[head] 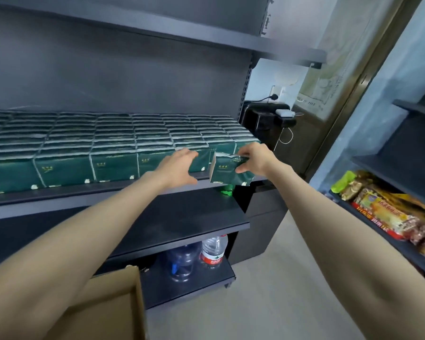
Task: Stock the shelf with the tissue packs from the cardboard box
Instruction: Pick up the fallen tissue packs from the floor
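Observation:
Several rows of dark green tissue packs (113,165) fill the grey shelf (59,197) from the left almost to its right end. My right hand (253,159) grips one more green tissue pack (225,171) at the shelf's right front corner, tilted, just in front of the stocked rows. My left hand (179,166) reaches out with its fingers spread and straight, touching the front of the packs beside that one. The cardboard box (113,305) stands open at the bottom left, its inside hidden by my left arm.
An upper shelf (206,38) overhangs the packs. Below lie a bare dark shelf (194,217) and a bottom shelf with water bottles (212,252). A black appliance (265,119) stands past the shelf's right end. Snack bags (388,212) fill a rack on the right.

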`<state>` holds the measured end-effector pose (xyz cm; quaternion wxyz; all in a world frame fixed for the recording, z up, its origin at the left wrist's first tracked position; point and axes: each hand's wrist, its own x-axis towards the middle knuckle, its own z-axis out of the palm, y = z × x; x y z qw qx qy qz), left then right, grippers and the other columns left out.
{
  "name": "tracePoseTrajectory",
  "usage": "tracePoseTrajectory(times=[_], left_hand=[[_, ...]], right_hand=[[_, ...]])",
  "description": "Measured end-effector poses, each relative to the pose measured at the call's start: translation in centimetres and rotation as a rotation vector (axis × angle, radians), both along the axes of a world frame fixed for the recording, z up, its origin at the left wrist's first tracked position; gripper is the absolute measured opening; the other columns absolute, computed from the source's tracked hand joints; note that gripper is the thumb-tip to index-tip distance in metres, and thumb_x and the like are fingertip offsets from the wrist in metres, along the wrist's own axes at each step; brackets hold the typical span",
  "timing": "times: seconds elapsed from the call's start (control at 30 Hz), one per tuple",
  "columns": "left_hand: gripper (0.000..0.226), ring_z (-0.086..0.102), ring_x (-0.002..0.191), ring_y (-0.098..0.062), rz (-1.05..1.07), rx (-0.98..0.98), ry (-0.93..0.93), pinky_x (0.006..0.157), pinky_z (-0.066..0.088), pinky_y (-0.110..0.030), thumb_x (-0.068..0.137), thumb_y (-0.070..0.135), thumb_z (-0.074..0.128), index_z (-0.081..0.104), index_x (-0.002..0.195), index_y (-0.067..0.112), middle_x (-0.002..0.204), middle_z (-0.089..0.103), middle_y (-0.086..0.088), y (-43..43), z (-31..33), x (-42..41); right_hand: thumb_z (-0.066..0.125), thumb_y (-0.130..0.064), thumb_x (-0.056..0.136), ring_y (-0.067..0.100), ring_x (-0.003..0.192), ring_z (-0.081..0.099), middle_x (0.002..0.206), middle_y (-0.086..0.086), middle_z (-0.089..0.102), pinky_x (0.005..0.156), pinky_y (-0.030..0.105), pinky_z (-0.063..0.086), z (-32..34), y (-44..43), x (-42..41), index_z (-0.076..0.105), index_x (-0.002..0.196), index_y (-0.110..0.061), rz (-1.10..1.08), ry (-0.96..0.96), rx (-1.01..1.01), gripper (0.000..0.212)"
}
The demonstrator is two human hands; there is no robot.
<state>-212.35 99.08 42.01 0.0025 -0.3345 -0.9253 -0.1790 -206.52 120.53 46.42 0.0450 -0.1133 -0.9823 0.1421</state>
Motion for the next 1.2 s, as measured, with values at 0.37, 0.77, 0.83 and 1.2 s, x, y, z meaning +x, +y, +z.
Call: tracePoseTrajectory(times=[0.37,0.77,0.83,1.2], left_hand=[[0.098,0.009,0.146,-0.024,0.268,-0.219,0.083,0.117,0.009,-0.041,0.082,0.036,0.072,0.008,0.152,0.010,0.160,0.004,-0.006,9.9,-2.8,-9.5],[0.104,-0.011,0.147,-0.021,0.313,-0.448,0.099,0.120,-0.001,-0.041,0.086,0.048,0.062,-0.010,0.150,0.008,0.159,-0.012,-0.008,11.8,-5.3,-13.7],[0.103,-0.010,0.147,-0.021,0.315,-0.462,0.113,0.120,0.000,-0.042,0.087,0.048,0.060,-0.010,0.150,0.007,0.159,-0.012,-0.009,11.9,-5.5,-13.9],[0.101,-0.009,0.147,-0.023,0.341,-0.508,0.093,0.120,0.001,-0.041,0.088,0.048,0.059,-0.010,0.150,0.007,0.159,-0.011,-0.011,12.4,-5.4,-13.9]], right_hand=[[0.078,-0.030,0.076,0.034,0.139,0.014,0.152,0.007,0.023,0.113,0.047,0.016,-3.8,9.3,-13.9,0.062,0.124,-0.025,0.209,-0.052,0.155,0.051],[0.082,-0.027,0.071,0.029,0.131,0.026,0.143,0.008,0.030,0.107,0.042,0.023,-7.2,10.4,-19.9,0.048,0.123,-0.011,0.407,0.033,0.145,0.064],[0.083,-0.028,0.070,0.029,0.134,0.026,0.148,0.008,0.028,0.110,0.042,0.021,-7.4,10.3,-20.1,0.034,0.137,-0.010,0.464,0.055,0.196,0.084],[0.074,-0.033,0.080,0.029,0.146,0.011,0.160,0.004,0.007,0.116,0.049,0.012,-7.8,9.5,-21.1,0.008,0.152,-0.017,0.560,-0.148,0.406,0.098]])
